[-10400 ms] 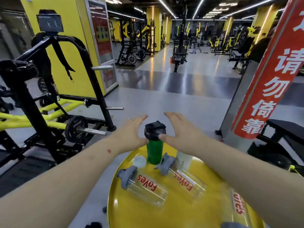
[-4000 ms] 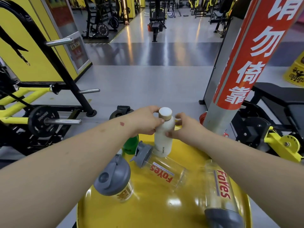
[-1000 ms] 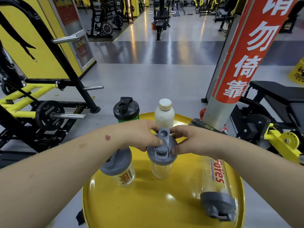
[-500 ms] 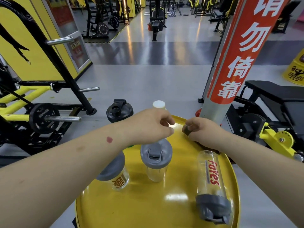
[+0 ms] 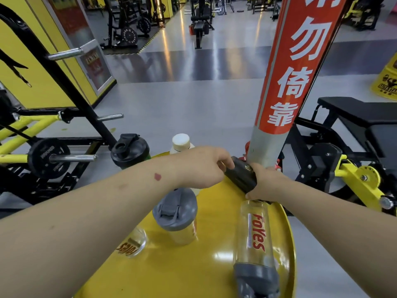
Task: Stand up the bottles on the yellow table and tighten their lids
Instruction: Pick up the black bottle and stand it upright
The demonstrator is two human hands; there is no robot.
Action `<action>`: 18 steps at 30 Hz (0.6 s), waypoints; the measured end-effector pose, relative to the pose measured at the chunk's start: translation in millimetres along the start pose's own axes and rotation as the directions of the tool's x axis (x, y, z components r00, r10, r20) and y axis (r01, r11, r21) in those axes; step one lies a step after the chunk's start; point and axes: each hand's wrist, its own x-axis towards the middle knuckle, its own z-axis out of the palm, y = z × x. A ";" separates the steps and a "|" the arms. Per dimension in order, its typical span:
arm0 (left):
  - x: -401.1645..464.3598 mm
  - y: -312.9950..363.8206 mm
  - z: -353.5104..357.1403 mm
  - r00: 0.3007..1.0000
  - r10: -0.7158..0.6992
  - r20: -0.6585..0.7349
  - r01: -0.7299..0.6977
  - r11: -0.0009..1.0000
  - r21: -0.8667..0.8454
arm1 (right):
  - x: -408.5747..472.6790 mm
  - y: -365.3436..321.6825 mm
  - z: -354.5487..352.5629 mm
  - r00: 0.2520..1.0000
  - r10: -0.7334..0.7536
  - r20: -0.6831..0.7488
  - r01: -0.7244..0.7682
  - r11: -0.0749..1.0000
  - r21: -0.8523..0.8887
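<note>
Both hands hold the black bottle (image 5: 240,176): the left hand (image 5: 200,166) wraps its far end and the right hand (image 5: 263,183) grips its near end. It is tilted at the yellow table's (image 5: 193,274) far edge. It looks hard and smooth, so hold its sides firmly.

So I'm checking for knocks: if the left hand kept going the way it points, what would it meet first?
Probably the black bottle its fingers already touch; beyond it stands the grey pole, though depth is unclear.

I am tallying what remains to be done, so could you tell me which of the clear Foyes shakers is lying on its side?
The clear Foyes shaker at the table's right edge, grey lid toward the camera. The other two, the middle shaker and one under the left forearm, stand upright.
</note>
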 end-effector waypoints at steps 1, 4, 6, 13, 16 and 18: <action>2.8 1.8 1.0 1.000 -0.012 0.016 0.011 1.000 0.012 | 1.5 0.0 0.5 1.000 -0.016 -0.012 0.016 1.000 -0.003; 7.5 5.9 4.3 0.998 -0.047 0.038 0.045 0.998 0.047 | 3.1 -4.5 -3.8 0.997 -0.065 -0.049 0.063 0.997 -0.035; 9.5 7.9 5.8 0.997 -0.070 0.035 0.068 0.996 0.066 | 0.6 -11.8 -12.7 0.993 -0.092 -0.075 0.088 0.994 -0.060; 21.2 8.5 6.3 0.985 -0.161 0.057 0.156 0.983 0.093 | -15.6 -39.1 -53.4 0.968 -0.215 -0.130 0.203 0.974 -0.099; 29.8 7.3 8.2 0.978 -0.197 0.070 0.191 0.978 0.088 | -23.2 -46.4 -68.8 0.946 -0.291 -0.142 0.281 0.956 -0.083; 36.4 3.8 11.4 0.973 -0.223 0.064 0.217 0.972 0.090 | -25.4 -48.6 -71.6 0.933 -0.330 -0.142 0.323 0.944 -0.075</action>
